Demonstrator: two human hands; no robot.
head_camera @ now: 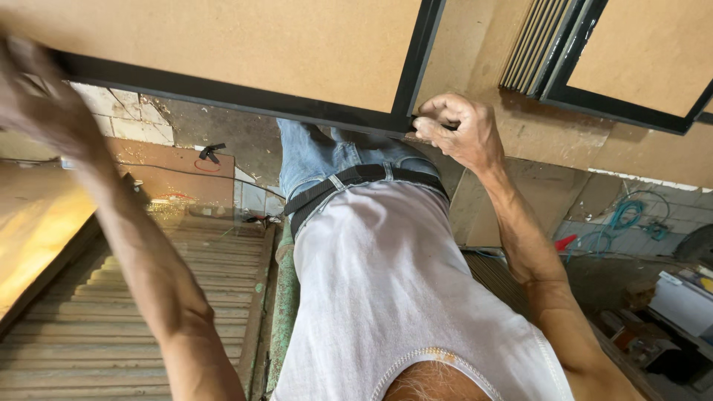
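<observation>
A large brown fibreboard panel [223,37] set in a black frame [223,94] lies in front of me, above my waist in the picture. My right hand [454,130] is closed on the frame's near right corner, fingers curled over the edge. My left hand [33,96] is raised at the far left by the frame's left end. It is blurred, so its grip is unclear. My white vest and jeans with a black belt [356,178] fill the middle.
A second black-framed panel [639,59] lies at the top right beside a stack of thin strips [531,44]. Corrugated slats [111,319] are at the lower left. A teal cable [624,217] and a red tool [564,242] lie on the floor at right.
</observation>
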